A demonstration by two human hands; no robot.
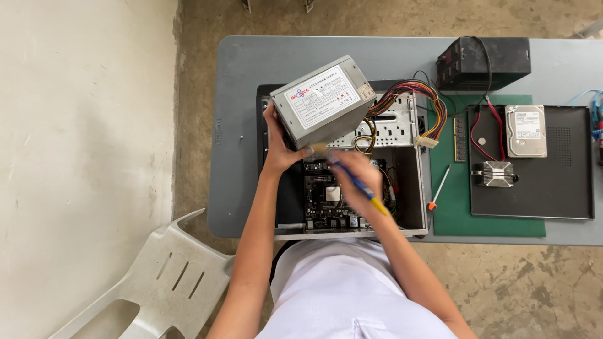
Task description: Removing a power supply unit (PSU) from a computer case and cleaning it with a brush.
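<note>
My left hand (281, 145) grips a grey metal power supply box (323, 99) and holds it tilted above the open computer case (414, 188). A bundle of coloured cables (419, 100) runs from the box to the right. My right hand (359, 179), blurred by motion, holds a blue and yellow brush (361, 187) just under the box's lower side. Below both hands the motherboard (326, 198) shows inside the case.
A grey table (239, 125) carries a green mat (490, 220), an orange-handled screwdriver (438, 187), a memory stick (460, 139), a black panel (565, 182) with a hard drive (526, 130) and a cooler (494, 174), and a black box (483, 61). A white plastic chair (157, 282) stands lower left.
</note>
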